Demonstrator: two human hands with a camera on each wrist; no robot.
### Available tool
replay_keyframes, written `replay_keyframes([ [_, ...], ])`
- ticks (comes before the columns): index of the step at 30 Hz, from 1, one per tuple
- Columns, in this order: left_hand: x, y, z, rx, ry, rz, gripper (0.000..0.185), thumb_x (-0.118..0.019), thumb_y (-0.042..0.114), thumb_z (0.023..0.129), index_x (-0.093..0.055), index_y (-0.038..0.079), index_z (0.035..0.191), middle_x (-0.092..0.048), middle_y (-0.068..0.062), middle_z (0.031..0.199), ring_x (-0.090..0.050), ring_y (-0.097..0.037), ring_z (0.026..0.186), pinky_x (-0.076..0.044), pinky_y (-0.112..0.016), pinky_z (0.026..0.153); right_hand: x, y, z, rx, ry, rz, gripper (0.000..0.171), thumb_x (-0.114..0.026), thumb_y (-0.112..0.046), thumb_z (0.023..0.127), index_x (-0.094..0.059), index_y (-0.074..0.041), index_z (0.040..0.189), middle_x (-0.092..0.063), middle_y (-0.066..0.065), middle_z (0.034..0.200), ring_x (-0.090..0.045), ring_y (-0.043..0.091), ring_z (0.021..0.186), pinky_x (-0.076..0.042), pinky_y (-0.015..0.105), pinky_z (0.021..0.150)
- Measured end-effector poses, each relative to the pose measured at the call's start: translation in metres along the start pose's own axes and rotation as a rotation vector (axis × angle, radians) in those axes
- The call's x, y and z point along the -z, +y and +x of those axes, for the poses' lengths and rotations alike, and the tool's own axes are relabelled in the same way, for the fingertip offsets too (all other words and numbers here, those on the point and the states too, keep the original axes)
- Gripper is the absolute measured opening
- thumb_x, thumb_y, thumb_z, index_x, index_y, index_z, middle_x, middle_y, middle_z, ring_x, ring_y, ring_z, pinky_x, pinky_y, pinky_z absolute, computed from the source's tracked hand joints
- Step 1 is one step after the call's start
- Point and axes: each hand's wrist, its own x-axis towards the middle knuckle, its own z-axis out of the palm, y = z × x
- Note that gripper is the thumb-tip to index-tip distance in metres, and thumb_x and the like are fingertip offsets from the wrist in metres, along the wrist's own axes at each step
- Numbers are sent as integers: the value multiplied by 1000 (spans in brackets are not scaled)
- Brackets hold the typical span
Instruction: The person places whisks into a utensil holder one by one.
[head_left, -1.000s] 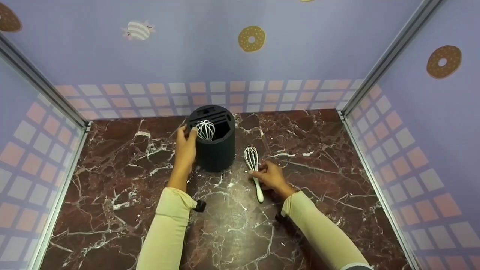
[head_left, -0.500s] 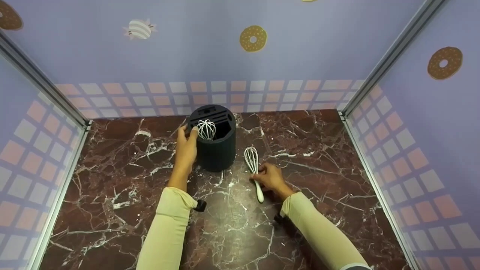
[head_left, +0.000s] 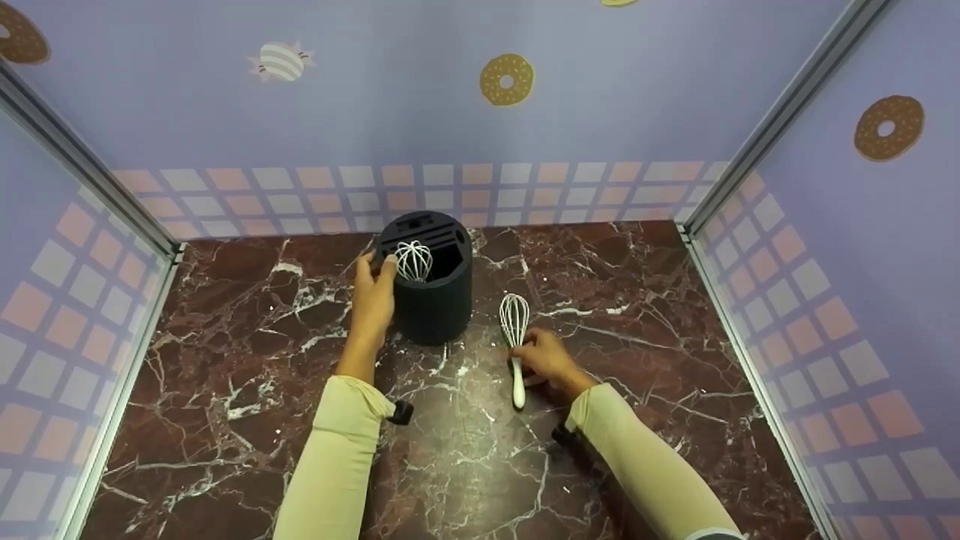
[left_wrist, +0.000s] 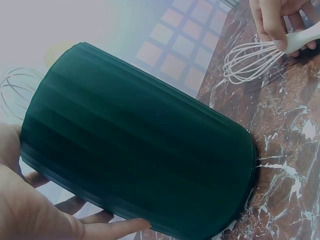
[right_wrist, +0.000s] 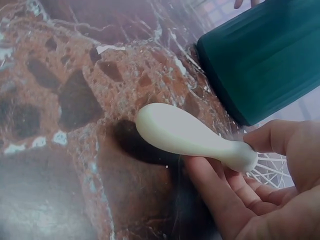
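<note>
A dark ribbed utensil holder (head_left: 433,281) stands upright on the marble counter, with a wire whisk head (head_left: 412,259) sticking out of its top. My left hand (head_left: 373,296) grips the holder's left side (left_wrist: 135,150). To the right of the holder a white-handled whisk (head_left: 515,341) is lifted slightly off the counter, wires pointing away from me. My right hand (head_left: 546,358) pinches that whisk at the neck of its handle (right_wrist: 190,134), between thumb and fingers.
The dark red marble counter (head_left: 262,420) is boxed in by lilac walls with a tile pattern on three sides, with metal corner posts (head_left: 757,127) at the back. Black wrist-camera mounts (head_left: 401,412) sit under both sleeves.
My right hand has taken hold of the white whisk's handle and turned it, so the whisk now points straighter away from me and sits slightly further right. The left hand stays on the holder.
</note>
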Motion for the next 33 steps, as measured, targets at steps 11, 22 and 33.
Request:
replay_keyframes([
  [11, 0, 1, -1, 9, 2, -8, 59, -48, 49, 104, -37, 16, 152, -49, -13, 148, -49, -29, 132, -38, -46, 114, 1, -24, -4, 5, -27, 99, 27, -63, -7, 88, -53, -3, 112, -60, 8, 91, -68, 24, 73, -60, 38, 53],
  [22, 0, 0, 0, -6, 1, -20, 58, -49, 46, 105, -39, 13, 151, -50, -15, 146, -50, -29, 130, -39, -45, 113, -3, -74, -9, 134, -6, 168, 29, -59, -3, 88, -49, 2, 114, -55, 6, 89, -62, 21, 72, -60, 56, 64],
  [33, 0, -2, 3, -21, -10, -67, 55, -49, 42, 106, -40, 11, 150, -50, -15, 145, -49, -27, 128, -39, -42, 112, -10, -129, -20, 259, -45, 209, 38, -61, -1, 88, -45, 7, 122, -58, 5, 84, -63, 22, 71, -61, 51, 59],
])
